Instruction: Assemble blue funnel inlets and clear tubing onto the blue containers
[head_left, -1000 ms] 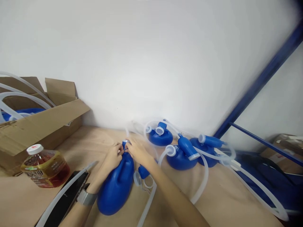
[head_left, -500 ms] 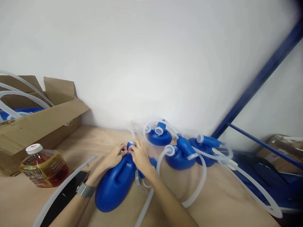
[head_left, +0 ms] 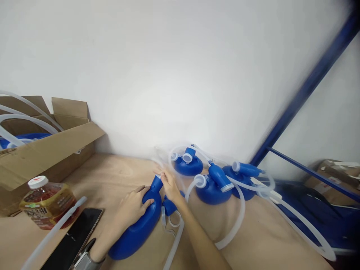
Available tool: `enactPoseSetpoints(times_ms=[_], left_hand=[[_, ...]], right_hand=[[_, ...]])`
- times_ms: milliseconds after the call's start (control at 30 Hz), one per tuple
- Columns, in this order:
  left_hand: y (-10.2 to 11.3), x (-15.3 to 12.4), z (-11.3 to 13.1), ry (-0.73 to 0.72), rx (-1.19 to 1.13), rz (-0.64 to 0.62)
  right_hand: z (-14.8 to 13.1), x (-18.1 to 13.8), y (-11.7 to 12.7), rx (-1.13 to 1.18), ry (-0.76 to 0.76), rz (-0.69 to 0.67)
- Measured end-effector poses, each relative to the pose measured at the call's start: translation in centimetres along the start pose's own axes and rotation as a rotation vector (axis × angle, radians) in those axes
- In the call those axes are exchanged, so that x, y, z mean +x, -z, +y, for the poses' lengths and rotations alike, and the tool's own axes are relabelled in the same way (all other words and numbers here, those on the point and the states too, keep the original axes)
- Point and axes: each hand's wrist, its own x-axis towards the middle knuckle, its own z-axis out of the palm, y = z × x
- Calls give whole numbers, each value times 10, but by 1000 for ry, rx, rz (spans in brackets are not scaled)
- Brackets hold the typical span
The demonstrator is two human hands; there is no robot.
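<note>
A blue plastic urinal bottle [head_left: 137, 238] lies on the table in front of me, its neck [head_left: 156, 183] pointing away. My left hand [head_left: 134, 206] is wrapped over the upper body of the bottle, with the thumb on its near side. At the mouth, the fingers of my right hand [head_left: 169, 186] pinch the white cap [head_left: 159, 176], which they partly cover. Close to my right forearm lie a small blue funnel-like piece [head_left: 169, 207] and a white ring [head_left: 175, 219].
Several blue bottles [head_left: 213, 194] with pale hoses [head_left: 241, 215] lie at the right. To the left are an open cardboard box [head_left: 56, 146], a drink bottle [head_left: 46, 206], a phone [head_left: 75, 238] and a loose hose [head_left: 53, 234]. A blue metal frame [head_left: 303, 93] stands at right.
My left hand has moved from the neck down onto the bottle's body. My right hand has shifted to the mouth's right side, and the bottle's neck is now exposed.
</note>
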Motion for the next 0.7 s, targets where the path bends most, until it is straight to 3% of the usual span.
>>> enactPoseSetpoints(times_ms=[167,267,433,600,700], left_hand=[[7,-15,-7,-64,30,-57],[4,-14,-20,-94,-3,-45],[8,5,-48,-200,-125,-24],[16,15,-59,-251,-175,-26],[16,14,-61,-269,-193,-19]], right_hand=[[23,23,-6,76,-169,297],[38,36,11,31,-226,329],[29,28,36,-119,-183,118],[-5,0,29,-113,-64,-167],[-12,-7,22,-75,-86,-210]])
